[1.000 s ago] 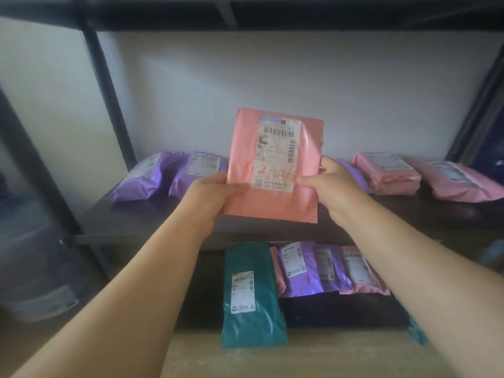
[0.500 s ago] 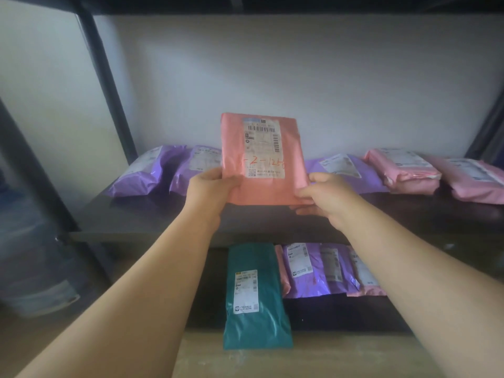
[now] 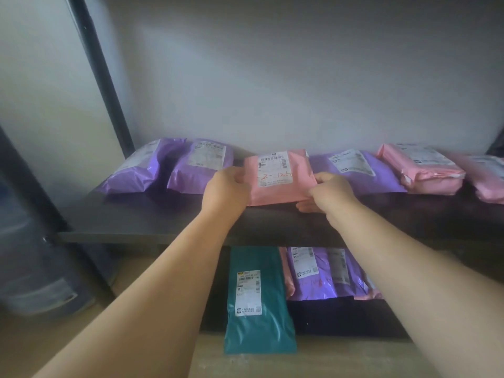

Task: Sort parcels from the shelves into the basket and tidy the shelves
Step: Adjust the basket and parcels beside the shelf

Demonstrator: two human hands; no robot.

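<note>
Lined along the dark upper shelf [image 3: 136, 222], left to right: a first purple parcel [image 3: 133, 170], a second purple parcel [image 3: 201, 170], a labelled pink parcel [image 3: 275, 184], a third purple parcel [image 3: 354, 173], a folded pink parcel [image 3: 420, 170] and an edge pink parcel [image 3: 488, 178] cut off by the frame. Grasped at its left edge by the left hand [image 3: 226, 189] and pinched at its lower right corner by the right hand [image 3: 331, 193], tilting back low over the shelf between purple neighbours. Below, on the lower shelf [image 3: 341, 317], a teal parcel [image 3: 259, 304] lying lengthwise beside a row of pink and purple parcels [image 3: 308, 274], partly blocked by the right forearm.
</note>
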